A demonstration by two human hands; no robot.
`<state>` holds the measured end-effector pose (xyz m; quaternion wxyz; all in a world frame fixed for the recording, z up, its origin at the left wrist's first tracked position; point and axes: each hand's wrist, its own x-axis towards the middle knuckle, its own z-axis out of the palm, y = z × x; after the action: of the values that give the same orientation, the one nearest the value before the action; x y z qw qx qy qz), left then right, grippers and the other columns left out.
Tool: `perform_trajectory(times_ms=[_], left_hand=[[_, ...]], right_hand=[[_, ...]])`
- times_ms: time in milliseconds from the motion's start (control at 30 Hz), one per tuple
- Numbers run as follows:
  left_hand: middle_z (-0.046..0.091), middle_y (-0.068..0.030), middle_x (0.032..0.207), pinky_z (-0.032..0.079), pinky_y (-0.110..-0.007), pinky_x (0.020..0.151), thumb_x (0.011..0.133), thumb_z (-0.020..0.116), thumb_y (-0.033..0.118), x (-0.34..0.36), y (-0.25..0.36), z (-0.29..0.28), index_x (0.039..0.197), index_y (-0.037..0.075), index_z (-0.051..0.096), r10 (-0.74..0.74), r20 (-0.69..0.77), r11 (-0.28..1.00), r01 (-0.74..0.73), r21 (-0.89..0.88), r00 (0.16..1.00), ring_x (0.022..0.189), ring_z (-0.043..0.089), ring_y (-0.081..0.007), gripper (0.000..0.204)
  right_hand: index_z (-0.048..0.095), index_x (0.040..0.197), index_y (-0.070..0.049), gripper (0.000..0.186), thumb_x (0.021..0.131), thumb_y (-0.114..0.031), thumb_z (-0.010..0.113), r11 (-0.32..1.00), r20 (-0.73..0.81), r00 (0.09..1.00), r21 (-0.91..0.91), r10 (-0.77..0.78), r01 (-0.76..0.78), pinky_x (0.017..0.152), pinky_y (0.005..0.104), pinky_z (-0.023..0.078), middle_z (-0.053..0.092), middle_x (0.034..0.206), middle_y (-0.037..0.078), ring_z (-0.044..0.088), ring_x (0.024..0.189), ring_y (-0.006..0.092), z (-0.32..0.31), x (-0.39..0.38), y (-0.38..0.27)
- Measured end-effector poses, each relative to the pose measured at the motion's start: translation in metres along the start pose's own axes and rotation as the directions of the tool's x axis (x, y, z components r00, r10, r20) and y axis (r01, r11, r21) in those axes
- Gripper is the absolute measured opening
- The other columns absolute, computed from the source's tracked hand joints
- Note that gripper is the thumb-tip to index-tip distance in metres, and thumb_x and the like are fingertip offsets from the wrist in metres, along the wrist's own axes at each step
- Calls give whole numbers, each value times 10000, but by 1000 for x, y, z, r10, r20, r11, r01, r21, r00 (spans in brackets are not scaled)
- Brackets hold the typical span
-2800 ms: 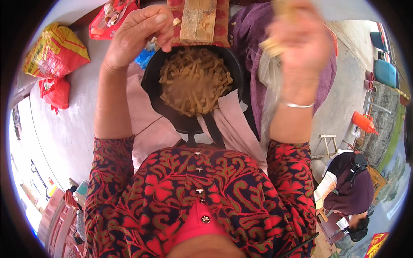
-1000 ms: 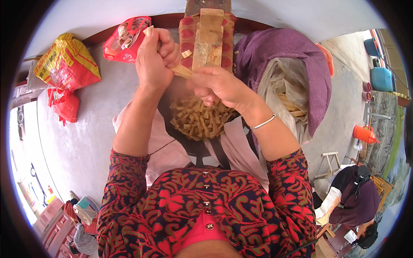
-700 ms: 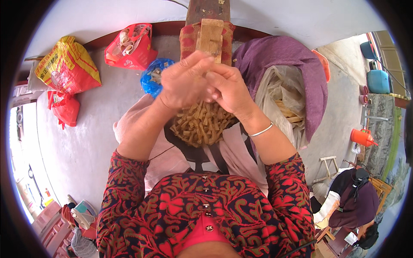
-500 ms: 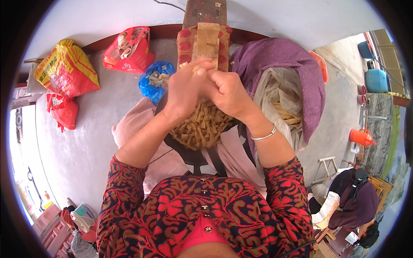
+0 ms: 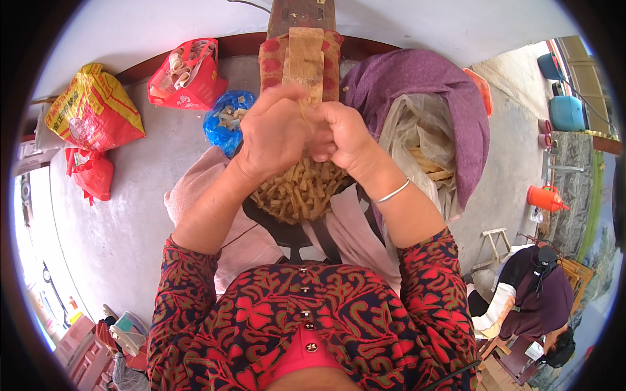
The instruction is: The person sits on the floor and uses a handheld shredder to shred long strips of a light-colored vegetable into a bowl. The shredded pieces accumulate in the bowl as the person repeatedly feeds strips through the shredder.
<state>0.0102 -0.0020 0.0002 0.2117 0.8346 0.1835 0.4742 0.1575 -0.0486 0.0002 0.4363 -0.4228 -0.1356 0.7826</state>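
My left hand [image 5: 275, 133] and my right hand [image 5: 344, 138] are close together in the middle, above a heap of small tan knotted strips [image 5: 297, 192]. Between them runs a thin tan strip [image 5: 304, 112], its ends hidden in my fingers. Both hands are closed, the left one slightly blurred. The knotted strips lie in a dark round pan [image 5: 255, 214] on my lap. Just beyond my hands, a wooden board [image 5: 305, 58] rests on a red patterned cloth [image 5: 270, 64] over a bench.
At right, a purple cloth [image 5: 417, 72] surrounds a clear plastic bag [image 5: 417, 124] holding long strips [image 5: 438, 171]. A blue bag [image 5: 225, 133] with pale pieces, a red bag [image 5: 179, 91] and a yellow-red sack [image 5: 98, 111] stand left. Another person [image 5: 538, 300] bends at far right.
My hands have drawn slightly apart and lower, and a thin strip now shows between them. The left hand has turned upward. The whole view has shifted a little.
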Motion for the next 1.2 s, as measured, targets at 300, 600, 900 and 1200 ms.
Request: perform_trajectory(times_ms=[300, 600, 900, 1200], left_hand=[[598, -34, 710, 453, -242, 559, 738, 513, -62, -15, -6, 0, 767, -26, 578, -662, 175, 699, 685, -206, 729, 644, 550, -91, 80], [529, -19, 661, 431, -231, 593, 721, 644, -10, 6, 0, -9, 722, 6, 543, -539, 78, 838, 543, -53, 839, 623, 487, -76, 102], [563, -102, 658, 465, -282, 564, 693, 714, 52, 4, 7, -11, 748, 17, 573, -483, -2, 875, 483, 39, 876, 573, 557, -194, 155], [500, -49, 552, 372, -273, 430, 827, 620, 153, 7, 0, -25, 672, 33, 558, -623, 403, 621, 737, -265, 670, 453, 473, -135, 206]], right_hand=[[600, 760, 6, 123, 826, -97, 608, 674, 108, 830, -532, -547, 513, 450, 223, 317, 502, 587, -25, 415, 518, 37, -6, -1, 1], [659, 893, -35, 72, 861, -70, 605, 985, 265, 958, -104, -105, 136, 419, 211, 275, 415, 551, -43, 356, 473, 41, -23, 0, -12], [635, 956, -49, 105, 916, -108, 558, 955, 296, 928, 252, -228, 154, 427, 200, 292, 426, 594, -45, 362, 483, 37, -16, 2, 0], [533, 894, -73, 105, 947, -164, 538, 936, 221, 916, -31, -335, 349, 437, 188, 297, 454, 673, -42, 370, 515, 26, -3, -2, -4]])
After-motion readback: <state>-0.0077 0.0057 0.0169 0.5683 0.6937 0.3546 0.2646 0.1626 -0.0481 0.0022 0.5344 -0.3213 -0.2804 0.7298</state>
